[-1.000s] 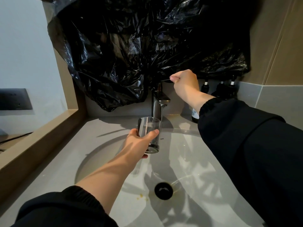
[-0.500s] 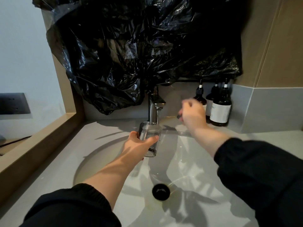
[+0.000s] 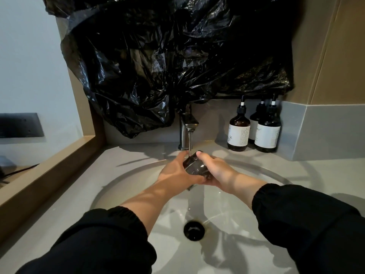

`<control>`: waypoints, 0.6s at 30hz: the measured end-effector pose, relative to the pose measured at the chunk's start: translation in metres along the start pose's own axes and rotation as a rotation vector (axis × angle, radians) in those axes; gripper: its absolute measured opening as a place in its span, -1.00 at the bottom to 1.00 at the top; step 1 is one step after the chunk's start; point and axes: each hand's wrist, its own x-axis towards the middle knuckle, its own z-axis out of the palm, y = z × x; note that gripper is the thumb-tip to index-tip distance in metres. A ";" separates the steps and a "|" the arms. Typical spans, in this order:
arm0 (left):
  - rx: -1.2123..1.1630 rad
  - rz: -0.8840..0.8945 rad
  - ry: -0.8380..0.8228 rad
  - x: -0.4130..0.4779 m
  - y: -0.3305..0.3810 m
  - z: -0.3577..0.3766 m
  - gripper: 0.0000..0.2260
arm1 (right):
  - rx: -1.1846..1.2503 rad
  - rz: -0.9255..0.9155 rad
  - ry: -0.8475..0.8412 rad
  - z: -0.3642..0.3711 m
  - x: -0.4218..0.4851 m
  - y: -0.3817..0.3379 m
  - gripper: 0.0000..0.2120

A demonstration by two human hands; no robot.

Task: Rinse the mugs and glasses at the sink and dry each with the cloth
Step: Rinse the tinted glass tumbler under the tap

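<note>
Clear cylindrical drinking glass (image 3: 195, 167), frame centre, clasped between left hand (image 3: 177, 173) and right hand (image 3: 219, 173) under water from the brushed-metal faucet (image 3: 186, 129), above the pale basin (image 3: 256, 171).

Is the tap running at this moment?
On: a thin stream falls from the brushed metal faucet onto the clear drinking glass held over the basin.

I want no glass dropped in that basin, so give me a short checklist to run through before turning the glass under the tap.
1. Water running from the tap: ok, a stream falls onto the glass.
2. Both hands on the glass: ok, left hand and right hand wrap it.
3. Glass over the basin: ok.
4. Drain open: cannot tell.
5. Drying cloth within reach: cannot tell, none in view.
6. Bottles clear of the elbows: ok.
</note>
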 end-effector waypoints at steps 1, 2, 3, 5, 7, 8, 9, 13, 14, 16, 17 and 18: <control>-0.032 0.002 0.019 0.002 0.000 -0.002 -0.26 | 0.067 0.013 0.009 0.001 0.000 0.000 -0.59; -0.077 0.003 0.038 0.003 0.001 -0.005 -0.25 | 0.139 0.029 0.019 0.001 0.001 0.001 -0.59; -0.136 -0.004 0.047 0.005 0.000 -0.008 -0.25 | 0.212 0.044 0.033 0.000 0.000 0.001 -0.60; -0.223 -0.030 0.015 0.006 -0.003 -0.014 -0.25 | 0.353 0.070 0.057 -0.001 -0.005 0.000 -0.66; -0.261 -0.057 -0.014 0.006 -0.006 -0.017 -0.28 | 0.442 0.095 0.055 -0.006 -0.008 0.000 -0.67; -0.286 -0.063 -0.019 0.006 -0.008 -0.017 -0.31 | 0.454 0.113 0.048 -0.008 -0.008 0.000 -0.66; -0.317 -0.066 -0.015 0.008 -0.008 -0.015 -0.34 | 0.462 0.138 0.035 -0.009 -0.010 -0.001 -0.64; -0.364 -0.061 0.073 0.010 -0.005 -0.008 -0.49 | 0.388 0.239 0.015 -0.012 -0.005 0.001 -0.53; -0.346 -0.058 0.098 0.011 -0.004 -0.007 -0.52 | 0.338 0.260 0.012 -0.013 -0.004 0.002 -0.49; -0.310 -0.055 0.135 0.012 -0.005 -0.007 -0.56 | 0.269 0.318 -0.006 -0.013 0.000 0.004 -0.39; -0.305 -0.054 0.137 0.012 -0.005 -0.008 -0.56 | 0.260 0.350 -0.020 -0.012 0.000 0.006 -0.35; -0.304 -0.052 0.122 0.012 -0.006 -0.008 -0.55 | 0.260 0.373 -0.029 -0.012 0.002 0.008 -0.32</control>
